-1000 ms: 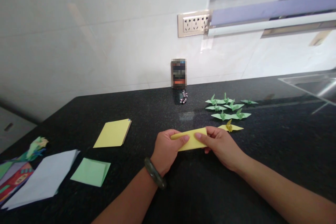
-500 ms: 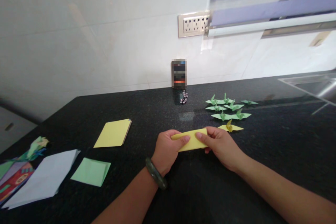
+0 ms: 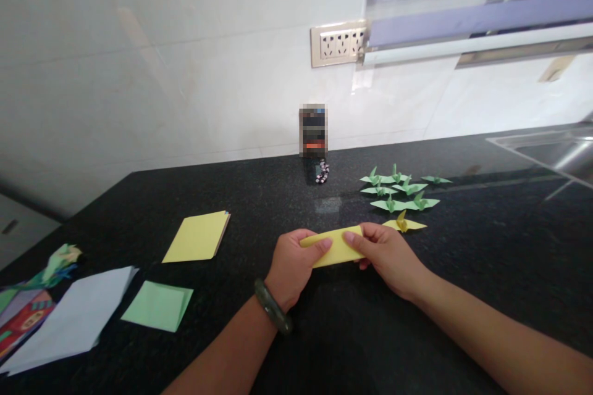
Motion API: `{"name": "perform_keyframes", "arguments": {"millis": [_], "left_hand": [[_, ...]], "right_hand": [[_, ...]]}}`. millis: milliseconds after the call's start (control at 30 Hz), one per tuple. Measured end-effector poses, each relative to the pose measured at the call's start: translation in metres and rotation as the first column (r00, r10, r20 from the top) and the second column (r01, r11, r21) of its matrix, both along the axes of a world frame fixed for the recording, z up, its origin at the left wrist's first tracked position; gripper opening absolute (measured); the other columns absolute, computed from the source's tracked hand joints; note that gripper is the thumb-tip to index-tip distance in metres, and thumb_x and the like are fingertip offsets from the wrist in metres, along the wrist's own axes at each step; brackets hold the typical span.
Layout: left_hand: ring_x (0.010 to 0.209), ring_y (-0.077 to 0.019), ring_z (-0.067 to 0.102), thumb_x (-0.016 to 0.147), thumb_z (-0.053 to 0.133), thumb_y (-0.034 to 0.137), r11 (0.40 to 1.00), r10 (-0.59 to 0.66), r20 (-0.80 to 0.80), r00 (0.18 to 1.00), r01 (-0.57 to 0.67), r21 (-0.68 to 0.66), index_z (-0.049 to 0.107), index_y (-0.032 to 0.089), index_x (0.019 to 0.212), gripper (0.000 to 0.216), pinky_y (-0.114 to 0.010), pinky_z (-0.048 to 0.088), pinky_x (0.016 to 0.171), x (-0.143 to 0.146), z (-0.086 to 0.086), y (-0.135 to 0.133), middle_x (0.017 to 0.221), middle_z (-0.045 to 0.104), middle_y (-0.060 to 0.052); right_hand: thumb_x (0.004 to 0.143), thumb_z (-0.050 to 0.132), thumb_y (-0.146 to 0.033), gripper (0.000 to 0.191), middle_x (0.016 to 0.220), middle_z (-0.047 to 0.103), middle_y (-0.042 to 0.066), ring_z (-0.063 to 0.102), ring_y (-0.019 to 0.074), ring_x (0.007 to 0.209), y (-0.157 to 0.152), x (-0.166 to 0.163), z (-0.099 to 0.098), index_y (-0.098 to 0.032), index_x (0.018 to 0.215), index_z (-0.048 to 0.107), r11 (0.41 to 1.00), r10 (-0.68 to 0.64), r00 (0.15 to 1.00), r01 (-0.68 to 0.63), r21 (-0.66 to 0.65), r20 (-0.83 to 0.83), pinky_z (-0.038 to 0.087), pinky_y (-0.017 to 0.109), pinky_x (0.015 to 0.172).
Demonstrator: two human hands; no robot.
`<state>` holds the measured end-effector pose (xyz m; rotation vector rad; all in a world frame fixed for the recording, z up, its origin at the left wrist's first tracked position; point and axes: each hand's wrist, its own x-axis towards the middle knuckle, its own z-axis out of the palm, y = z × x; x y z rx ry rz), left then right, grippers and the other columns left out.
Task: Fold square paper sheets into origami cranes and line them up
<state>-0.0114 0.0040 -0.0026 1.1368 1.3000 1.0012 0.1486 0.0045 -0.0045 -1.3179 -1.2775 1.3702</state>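
Note:
A folded strip of yellow paper [image 3: 337, 248] is held level between both hands, above the dark countertop. My left hand [image 3: 296, 265] pinches its left end, thumb on top and fingers underneath. At the other end my right hand [image 3: 382, 254] grips it the same way, its thumb lying near the upper edge. Just behind the right hand sits a yellow paper crane [image 3: 403, 222]. Several green paper cranes [image 3: 391, 203] stand in rows farther back. A dark bangle [image 3: 273, 307] circles the left wrist.
Left of the hands lie a stack of yellow paper squares [image 3: 197, 236], a folded green paper [image 3: 160, 305], white sheets [image 3: 76, 315] and a colourful packet [image 3: 25, 321]. A blurred-out phone-like object [image 3: 314, 129] leans on the wall, a beaded strap [image 3: 323, 171] before it. A sink [image 3: 556, 151] is at far right.
Both hands keep the same hold on the yellow paper, with hardly any finger movement. The whole view has shifted slightly, so things appear a little farther left.

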Motion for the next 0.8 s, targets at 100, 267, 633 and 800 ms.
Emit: {"name": "perform_keyframes", "arguments": {"millis": [100,267,633,800], "left_hand": [[0.05,-0.0087,0.045,0.061,0.069,0.035,1.0,-0.002,-0.01,1.0,0.002,0.001,0.06,0.011,0.065,0.025,-0.02,0.033,0.047,0.0002,0.0007,0.0,0.056,0.054,0.0],[0.05,-0.009,0.046,0.061,0.069,0.036,1.0,-0.005,-0.001,1.0,0.005,0.004,0.06,0.012,0.066,0.026,-0.02,0.033,0.047,-0.0005,-0.0019,0.0003,0.056,0.055,0.001],[0.05,-0.0086,0.045,0.062,0.068,0.036,1.0,-0.012,0.014,1.0,0.012,0.004,0.06,0.012,0.065,0.026,-0.02,0.032,0.047,0.0,-0.0009,-0.0002,0.056,0.054,0.001],[0.051,-0.0084,0.044,0.063,0.068,0.037,1.0,-0.008,0.012,1.0,0.008,0.014,0.06,0.012,0.068,0.027,-0.02,0.032,0.048,0.0002,-0.0047,0.0005,0.057,0.054,0.001]], "right_hand": [[0.07,0.061,-0.044,0.029,0.054,0.052,-0.003,0.044,0.0075,0.046,0.0001,0.0001,-0.0003,-0.016,0.062,0.055,1.0,0.0,1.0,0.0,0.003,0.006,0.037,0.019,0.041],[0.07,0.06,-0.045,0.031,0.053,0.051,-0.003,0.043,0.0074,0.045,0.0,0.0,-0.0013,-0.016,0.06,0.054,1.0,-0.006,1.0,0.006,0.008,0.007,0.037,0.019,0.04],[0.073,0.057,-0.046,0.032,0.054,0.05,-0.003,0.043,0.0075,0.047,-0.001,0.0007,-0.0012,-0.016,0.062,0.053,1.0,0.007,1.0,-0.007,0.01,0.026,0.037,0.019,0.042],[0.075,0.056,-0.045,0.032,0.054,0.05,-0.003,0.043,0.0072,0.047,0.0024,0.0,-0.0039,-0.016,0.063,0.053,1.0,0.015,1.0,-0.015,0.016,0.025,0.037,0.019,0.042]]}}
